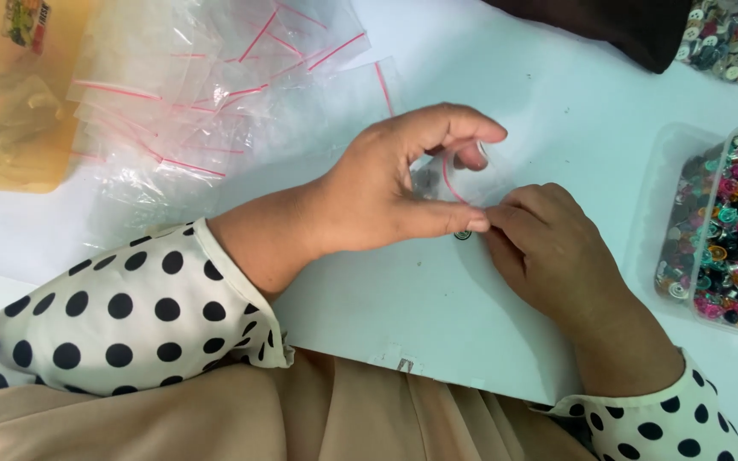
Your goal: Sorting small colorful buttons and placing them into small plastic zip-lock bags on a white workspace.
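From the head camera, both hands meet near the middle of a white table (pixel 557 94). The left hand (pixel 386 192) curls over a small clear bag (pixel 459 175) with a red seal line, thumb and fingers pinching its edge so the bag stands up off the table between the two hands. The right hand (pixel 544 235) comes in from the right, its fingers bunched together and pressed against the bag's lower corner, touching the left thumb tip. A single dark button (pixel 462 234) lies on the table just under that meeting point; whether either hand touches it cannot be told. Something dark shows inside the bag, too blurred to name. Both wrists wear cream sleeves with black dots (pixel 121 316). To the upper left, well apart from the hands, lies a loose heap of clear bags (pixel 198 94) with red seal lines, partly over a yellow box (pixel 10 162). At the right edge stands a clear tub (pixel 732 230) full of many-coloured buttons, and a second pile of buttons (pixel 728 38) lies at the top right beside a dark cloth (pixel 608 21).
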